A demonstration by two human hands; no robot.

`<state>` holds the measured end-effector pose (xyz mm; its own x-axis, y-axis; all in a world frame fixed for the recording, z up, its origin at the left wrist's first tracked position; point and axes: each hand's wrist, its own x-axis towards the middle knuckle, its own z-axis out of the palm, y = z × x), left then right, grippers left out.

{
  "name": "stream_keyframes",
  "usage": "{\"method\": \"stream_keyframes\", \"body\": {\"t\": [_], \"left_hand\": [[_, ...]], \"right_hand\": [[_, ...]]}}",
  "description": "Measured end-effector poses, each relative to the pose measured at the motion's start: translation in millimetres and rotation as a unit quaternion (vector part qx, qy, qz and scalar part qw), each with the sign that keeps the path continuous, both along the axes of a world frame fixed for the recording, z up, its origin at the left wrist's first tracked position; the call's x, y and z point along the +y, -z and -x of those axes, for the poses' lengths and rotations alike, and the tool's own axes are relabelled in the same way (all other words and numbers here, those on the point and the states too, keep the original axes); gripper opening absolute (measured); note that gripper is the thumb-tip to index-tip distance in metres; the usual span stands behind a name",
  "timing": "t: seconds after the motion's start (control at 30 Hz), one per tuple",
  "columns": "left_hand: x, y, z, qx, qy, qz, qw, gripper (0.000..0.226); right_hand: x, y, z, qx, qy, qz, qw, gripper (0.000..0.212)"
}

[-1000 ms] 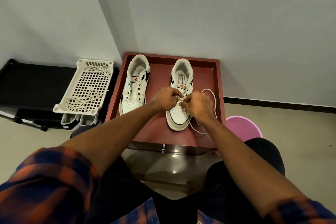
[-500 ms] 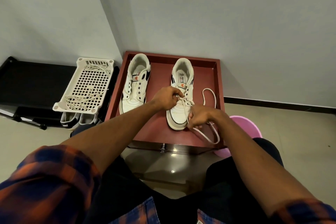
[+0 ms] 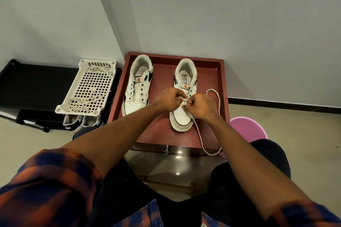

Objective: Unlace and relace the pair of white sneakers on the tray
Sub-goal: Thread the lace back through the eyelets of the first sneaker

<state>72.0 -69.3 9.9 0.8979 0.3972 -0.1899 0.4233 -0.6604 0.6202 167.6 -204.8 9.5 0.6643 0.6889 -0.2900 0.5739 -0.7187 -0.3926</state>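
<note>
Two white sneakers stand on a dark red tray [image 3: 210, 64]. The left sneaker [image 3: 137, 86] has bare eyelets and no lace. Over the middle of the right sneaker [image 3: 182, 114], my left hand [image 3: 168, 100] and my right hand [image 3: 201, 106] meet, each pinching the white shoelace [image 3: 201, 142] at the eyelets. The lace's free length loops along the right of the shoe, runs down past the toe and hangs over the tray's front edge. My hands hide the eyelets they work on.
A white perforated basket [image 3: 88, 88] holding a loose shoelace sits on a black rack at the left, above another pair of shoes. A pink bucket [image 3: 247, 131] stands at the tray's right front corner. Grey walls rise behind; my knees are below.
My right hand, which had pulled the lace down and right toward the shoe's toe, has come back up to meet my left hand. The lace loop now trails past the tray's front edge.
</note>
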Motion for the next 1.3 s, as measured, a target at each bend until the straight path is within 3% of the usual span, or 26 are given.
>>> {"method": "stream_keyframes", "body": {"t": [0.17, 0.33, 0.43, 0.5, 0.57, 0.67, 0.77, 0.87, 1.0, 1.17, 1.3], "left_hand": [[2.0, 1.4, 0.4, 0.003, -0.010, 0.000, 1.000, 0.025], [0.8, 0.4, 1.1, 0.004, -0.009, -0.002, 1.000, 0.027], [0.3, -0.3, 1.6, -0.002, -0.010, -0.002, 1.000, 0.027], [-0.2, -0.9, 1.0, -0.004, -0.007, -0.005, 1.000, 0.027], [0.4, -0.6, 1.6, -0.009, -0.008, -0.003, 1.000, 0.027], [-0.3, 0.2, 2.3, -0.018, -0.010, -0.015, 1.000, 0.027], [-0.3, 0.9, 2.0, -0.019, -0.010, -0.023, 1.000, 0.027], [-3.0, 1.5, 1.9, -0.001, 0.019, -0.067, 0.998, 0.027], [-5.8, 7.4, -1.1, -0.004, 0.026, -0.116, 0.993, 0.029], [-11.6, 7.6, -9.1, -0.021, -0.022, -0.123, 0.992, 0.018], [-16.4, 10.0, -13.0, -0.015, -0.039, -0.077, 0.996, 0.014]], "right_hand": [[3.6, 4.8, 11.0, -0.048, 0.076, -0.044, 0.995, 0.017], [11.9, 1.0, 16.5, -0.107, 0.052, -0.010, 0.993, 0.018], [15.8, -4.6, 15.9, -0.099, 0.042, 0.021, 0.994, 0.025], [15.1, -10.6, 9.7, -0.055, 0.052, 0.036, 0.996, 0.029], [12.8, -16.0, 1.3, 0.052, 0.001, 0.056, 0.997, 0.025], [0.3, -24.2, -8.5, 0.241, -0.131, 0.197, 0.941, 0.016], [-13.8, -33.0, -16.5, 0.260, -0.173, 0.321, 0.894, 0.012], [-17.4, -32.3, -32.4, 0.223, -0.145, 0.250, 0.931, 0.017], [-10.9, -23.1, -48.8, 0.079, -0.033, 0.080, 0.993, 0.033], [9.8, -19.8, -30.1, 0.027, 0.138, -0.047, 0.989, 0.064], [21.7, -19.8, -16.4, -0.008, 0.144, -0.038, 0.989, 0.045]]}}
